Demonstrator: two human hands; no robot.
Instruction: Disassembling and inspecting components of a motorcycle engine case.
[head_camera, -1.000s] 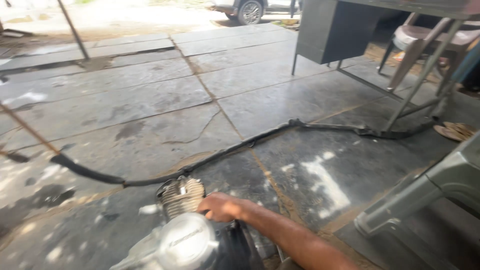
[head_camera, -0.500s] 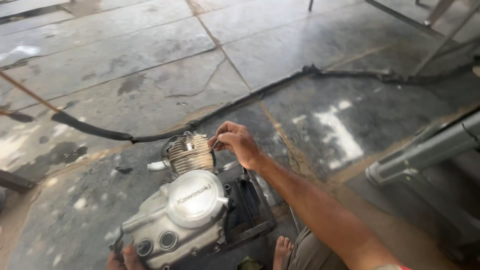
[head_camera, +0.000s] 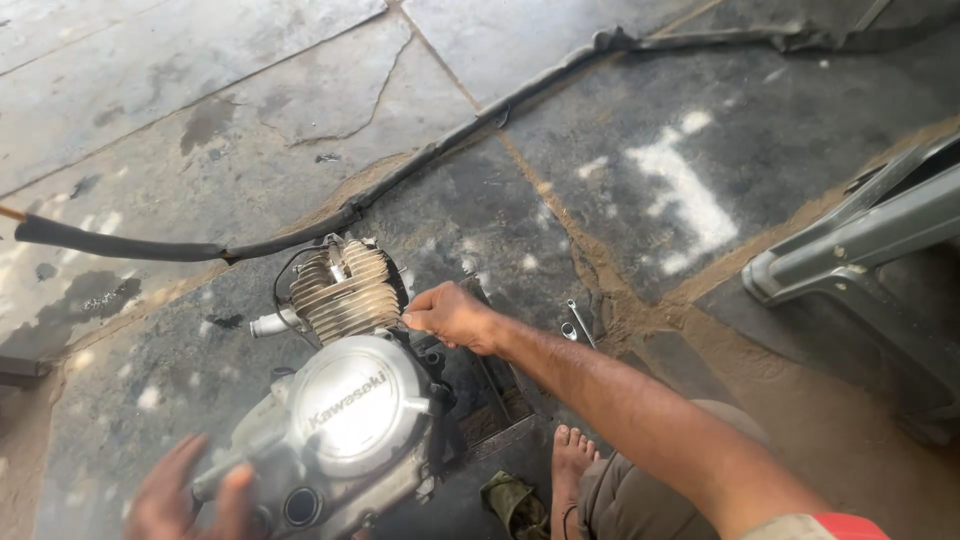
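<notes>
A silver motorcycle engine (head_camera: 345, 420) stands on a dark mat on the stone floor, its finned cylinder (head_camera: 343, 292) pointing away from me. My right hand (head_camera: 452, 316) reaches in from the lower right, fingers pinched together against the right side of the finned cylinder; what it pinches is too small to tell. My left hand (head_camera: 190, 495), blurred, rests with spread fingers on the lower left of the engine case. My bare foot (head_camera: 570, 465) sits just right of the mat.
A long black hose (head_camera: 420, 160) runs across the cracked stone floor behind the engine. A small wrench (head_camera: 578, 322) lies on the floor right of my hand. A grey metal frame (head_camera: 860, 240) stands at the right. A crumpled green rag (head_camera: 515, 500) lies by my foot.
The camera has tilted down and closer to the engine. My right hand has stayed at the cylinder's right side. My left hand has come up onto the lower engine case.
</notes>
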